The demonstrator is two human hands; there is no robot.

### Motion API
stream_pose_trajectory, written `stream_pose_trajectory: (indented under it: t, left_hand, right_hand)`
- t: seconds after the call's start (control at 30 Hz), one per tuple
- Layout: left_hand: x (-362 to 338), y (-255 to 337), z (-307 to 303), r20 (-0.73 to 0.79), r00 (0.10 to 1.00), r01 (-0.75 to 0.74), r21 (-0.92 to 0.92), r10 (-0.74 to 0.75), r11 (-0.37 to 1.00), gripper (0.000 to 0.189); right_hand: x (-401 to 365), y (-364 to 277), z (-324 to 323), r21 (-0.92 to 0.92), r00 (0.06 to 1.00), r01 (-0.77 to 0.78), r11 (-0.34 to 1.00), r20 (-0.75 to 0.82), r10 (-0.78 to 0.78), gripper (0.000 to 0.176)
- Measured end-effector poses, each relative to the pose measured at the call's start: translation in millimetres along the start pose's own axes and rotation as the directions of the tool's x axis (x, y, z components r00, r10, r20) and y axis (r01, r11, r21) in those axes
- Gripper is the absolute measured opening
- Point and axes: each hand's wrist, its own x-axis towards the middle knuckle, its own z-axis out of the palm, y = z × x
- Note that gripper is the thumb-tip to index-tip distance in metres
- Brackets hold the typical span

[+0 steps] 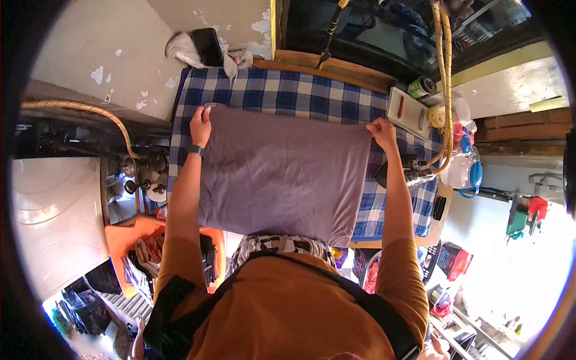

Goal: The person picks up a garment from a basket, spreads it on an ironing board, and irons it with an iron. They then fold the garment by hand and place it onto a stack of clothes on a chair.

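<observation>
While the left hand [201,128] and right hand [383,134] pinch its far corners with their fingers [204,114], the grey cloth [282,174] spreads toward the torso [273,309], long axis side-to-side.

Wall [123,51] far left, paint chipped. Dark window [378,33] far right. Glare [531,276] near right, blown out.

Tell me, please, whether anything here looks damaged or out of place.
Yes: the wall beside the far-left corner of the checked cloth has pale, ragged patches where paint seems flaked away. The grey fabric looks undamaged.
</observation>
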Motion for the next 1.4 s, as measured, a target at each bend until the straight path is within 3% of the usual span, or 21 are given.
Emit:
stream_pose_trajectory:
  t: [0.07, 0.1, 0.17, 0.27, 0.33, 0.37, 0.4, 0.47, 0.53, 0.6, 0.67, 0.73, 0.8, 0.93, 0.97, 1.0, 1.07, 1.17, 1.27, 1.37, 1.4]
  left_hand:
    - [-4, 7, 5, -0.064, 0.998, 0.011, 0.064, -0.007, 0.998, 0.046]
    - [-5, 11, 4, -0.057, 0.998, 0.025, 0.062, -0.021, 0.998, 0.049]
    - [-8, 19, -4, -0.05, 0.998, 0.039, 0.056, -0.037, 0.998, 0.051]
    - [-16, 19, -9, 0.008, 0.999, 0.033, 0.119, -0.034, 0.992, 0.046]
    - [-20, 15, -10, 0.006, 0.992, -0.126, 0.212, 0.127, 0.969, 0.046]
    - [-16, 18, -14, 0.108, 0.993, 0.028, 0.119, -0.041, 0.992, 0.042]
    - [-17, 23, -11, 0.11, 0.993, 0.033, 0.125, -0.047, 0.992, 0.042]
    - [-15, 28, -6, -0.128, 0.984, -0.096, 0.219, 0.126, 0.971, 0.033]
    - [-14, 31, -3, -0.158, 0.977, -0.097, 0.272, 0.143, 0.958, 0.029]
    - [-13, 34, -1, -0.204, 0.959, -0.113, 0.363, 0.197, 0.925, 0.02]
    - [-16, 34, 3, -0.204, 0.954, -0.13, 0.378, 0.219, 0.917, 0.019]
    - [-19, 31, 9, -0.162, 0.978, -0.048, 0.436, 0.131, 0.899, 0.018]
    - [-17, 27, 11, -0.158, 0.978, -0.056, 0.432, 0.136, 0.9, 0.018]
    - [-16, 42, 9, -0.163, 0.967, -0.096, 0.483, 0.198, 0.87, 0.019]
    - [-15, 41, 11, -0.121, 0.966, -0.142, 0.487, 0.228, 0.862, 0.019]
    - [-13, 39, 12, -0.122, 0.965, -0.145, 0.483, 0.231, 0.863, 0.019]
    - [-17, 35, 9, -0.142, 0.977, -0.086, 0.426, 0.16, 0.901, 0.018]
    - [-10, 35, 7, -0.112, 0.987, -0.064, 0.377, 0.114, 0.924, 0.018]
    - [-16, 40, -21, -0.204, 0.935, -0.215, 0.327, 0.291, 0.92, 0.02]
    - [-75, 47, -52, -0.11, 0.954, -0.196, 0.472, 0.277, 0.86, 0.035]
    - [-101, 43, -54, -0.057, 0.99, -0.087, 0.456, 0.127, 0.886, 0.041]
  right_hand:
    - [0, 17, 17, -0.123, 0.949, 0.138, 0.983, -0.269, -0.167, 0.03]
    - [3, 23, 20, -0.126, 0.948, 0.142, 0.982, -0.267, -0.172, 0.03]
    - [-1, 25, 25, -0.403, 0.955, -0.264, 0.876, -0.237, 0.179, 0.044]
    - [-15, 30, 28, -0.425, 0.994, -0.114, 0.898, -0.051, 0.102, 0.059]
    - [-16, 32, 29, -0.407, 0.984, -0.137, 0.903, -0.157, 0.079, 0.049]
    - [-18, 28, 26, 0.108, 0.954, -0.275, 0.955, -0.096, 0.286, 0.041]
    - [-20, 24, 27, 0.578, 0.901, -0.385, 0.72, 0.065, 0.429, 0.034]
    - [-17, 34, 38, 0.638, 0.904, -0.34, 0.691, 0.018, 0.428, 0.023]
    - [-6, 45, 46, 0.604, 0.895, -0.269, 0.75, -0.131, 0.426, 0.025]
    - [-4, 41, 53, 0.7, 0.891, -0.227, 0.677, -0.132, 0.435, 0.023]
    - [-3, 36, 63, 0.708, 0.829, -0.029, 0.706, -0.378, 0.412, 0.025]
    - [-2, 35, 67, 0.651, 0.774, -0.134, 0.747, -0.401, 0.489, 0.02]
    - [4, 54, 69, 0.405, 0.804, -0.053, 0.913, -0.524, 0.279, 0.013]
    - [-15, -12, 52, 0.135, 0.859, -0.21, 0.968, -0.447, 0.249, 0.018]
    - [-13, -13, 58, -0.04, 0.799, -0.091, 0.995, -0.6, 0.049, 0.016]
    - [-11, -13, 62, -0.234, 0.696, 0.001, 0.972, -0.698, -0.169, 0.016]
    - [-16, -13, 71, -0.21, 0.73, -0.009, 0.978, -0.67, -0.137, 0.014]
    - [-13, -19, 73, -0.652, 0.843, -0.202, 0.731, -0.496, -0.209, 0.016]
    - [-32, -43, 62, -0.721, 0.754, -0.111, 0.684, -0.51, -0.415, 0.021]
    - [-106, -62, 74, -0.727, 0.774, 0.042, 0.685, -0.409, -0.482, 0.023]
    - [-136, -62, 80, -0.709, 0.776, 0.096, 0.698, -0.386, -0.499, 0.023]
